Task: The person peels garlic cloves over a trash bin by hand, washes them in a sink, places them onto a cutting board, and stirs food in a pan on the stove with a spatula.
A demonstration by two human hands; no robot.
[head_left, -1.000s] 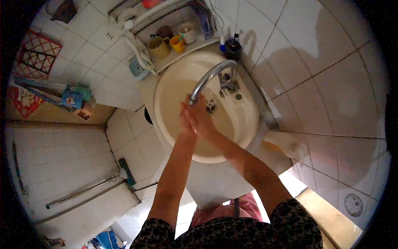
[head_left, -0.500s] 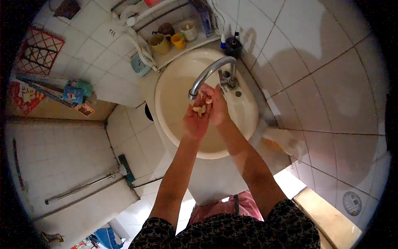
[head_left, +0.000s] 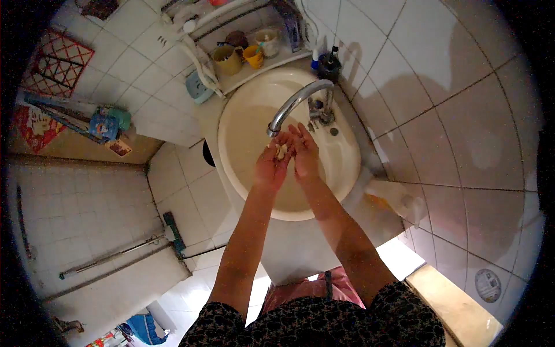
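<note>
Cupped palm up over the washbasin (head_left: 240, 110), my left hand (head_left: 268, 170) holds several small pale pieces that look like garlic cloves (head_left: 281, 152). My right hand (head_left: 306, 159) is against its side, palm up with fingers stretched out and apart; I see no clove resting on it. The curved chrome tap (head_left: 296, 102) arches over both hands, its spout just above the left fingertips. Whether water is running cannot be made out.
Behind the basin, a shelf holds a tan mug (head_left: 227, 61), a yellow cup (head_left: 252, 56) and a pale cup (head_left: 267, 41). A dark toothbrush holder (head_left: 329, 67) stands by the tap. A blue soap dish (head_left: 199, 87) hangs left. Tiled wall (head_left: 451, 133) rises on the right.
My right hand has opened out, its fingers spreading away from the cloves. Fewer cloves show now, gathered in the left palm. The view has shifted slightly.
</note>
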